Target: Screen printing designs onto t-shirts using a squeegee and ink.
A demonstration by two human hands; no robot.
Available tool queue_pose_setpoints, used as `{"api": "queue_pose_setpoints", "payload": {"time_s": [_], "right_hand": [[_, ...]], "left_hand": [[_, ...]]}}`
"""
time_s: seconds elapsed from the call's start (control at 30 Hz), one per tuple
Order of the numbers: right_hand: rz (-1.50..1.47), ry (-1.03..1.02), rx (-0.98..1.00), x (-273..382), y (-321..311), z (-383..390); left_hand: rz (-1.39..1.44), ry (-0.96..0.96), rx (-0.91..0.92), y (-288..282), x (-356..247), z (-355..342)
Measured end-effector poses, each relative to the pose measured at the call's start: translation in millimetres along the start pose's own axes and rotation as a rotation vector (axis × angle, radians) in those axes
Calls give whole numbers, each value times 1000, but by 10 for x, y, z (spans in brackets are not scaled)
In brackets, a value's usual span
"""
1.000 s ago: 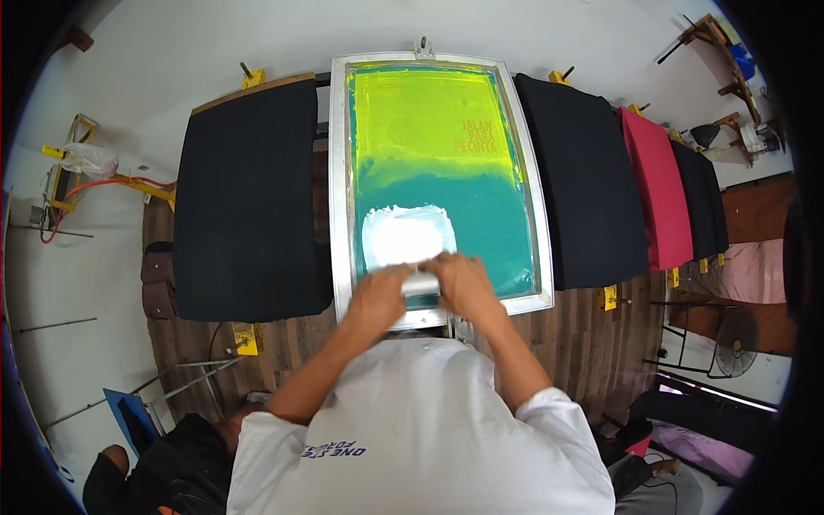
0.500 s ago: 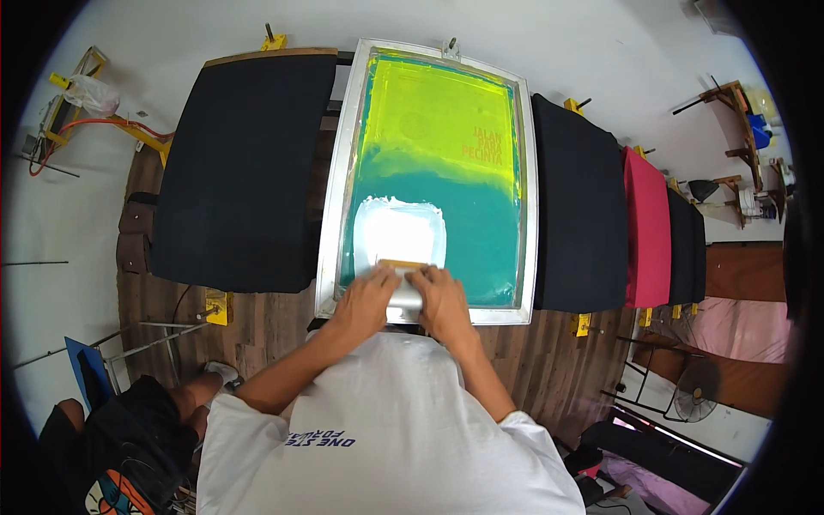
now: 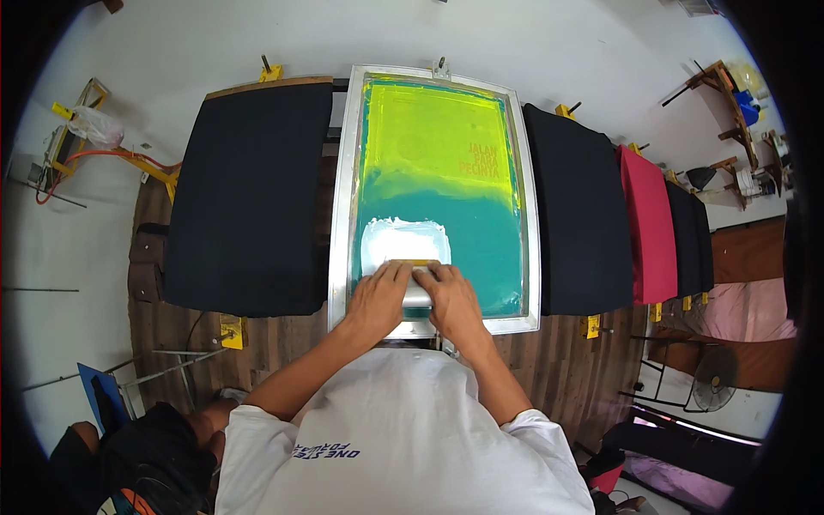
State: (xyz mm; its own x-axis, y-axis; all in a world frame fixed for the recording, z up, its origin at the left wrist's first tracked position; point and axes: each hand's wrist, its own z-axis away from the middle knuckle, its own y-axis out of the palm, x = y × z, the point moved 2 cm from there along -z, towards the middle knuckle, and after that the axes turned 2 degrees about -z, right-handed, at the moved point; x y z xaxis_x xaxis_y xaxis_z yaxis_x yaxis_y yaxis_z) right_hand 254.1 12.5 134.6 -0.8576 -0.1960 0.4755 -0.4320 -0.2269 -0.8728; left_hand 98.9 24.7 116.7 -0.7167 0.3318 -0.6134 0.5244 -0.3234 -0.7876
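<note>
A squeegee [image 3: 417, 297] with a silver handle and a yellowish edge lies across the near part of a printing screen. My left hand [image 3: 380, 300] grips its left side and my right hand [image 3: 451, 302] its right side, fingers bent over the top. The screen has a silver metal frame [image 3: 531, 257] around teal mesh [image 3: 485, 236], with a yellow-green upper part [image 3: 429, 112] that carries faint lettering. A thick patch of white ink [image 3: 403, 240] sits on the mesh just beyond the squeegee. My hands hide both ends of the squeegee.
Black cloth covers the boards at left [image 3: 249, 197] and right [image 3: 575, 215], and a red-covered board [image 3: 648, 227] stands farther right. Yellow clamps [image 3: 233, 331] hold the boards. At lower left a person in dark clothes [image 3: 163, 455] is close by. A fan [image 3: 715, 380] stands at right.
The squeegee and both hands have slid slightly farther up the screen, toward the white ink. The whole view has shifted a little.
</note>
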Motion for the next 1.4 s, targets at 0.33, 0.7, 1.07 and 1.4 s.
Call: {"api": "queue_pose_setpoints", "payload": {"time_s": [0.33, 0.7, 1.07, 1.4], "right_hand": [[60, -26, -141, -179, 258, -231], [18, 27, -69, -201, 280, -243], [34, 35, -96, -166, 319, -147], [68, 6, -172, -156, 210, -289]], "left_hand": [[-64, 59, -139, 284, 308, -141], [44, 53, -103, 321, 342, -130], [78, 24, -161, 328, 250, -29], [49, 45, -188, 203, 265, -204]]}}
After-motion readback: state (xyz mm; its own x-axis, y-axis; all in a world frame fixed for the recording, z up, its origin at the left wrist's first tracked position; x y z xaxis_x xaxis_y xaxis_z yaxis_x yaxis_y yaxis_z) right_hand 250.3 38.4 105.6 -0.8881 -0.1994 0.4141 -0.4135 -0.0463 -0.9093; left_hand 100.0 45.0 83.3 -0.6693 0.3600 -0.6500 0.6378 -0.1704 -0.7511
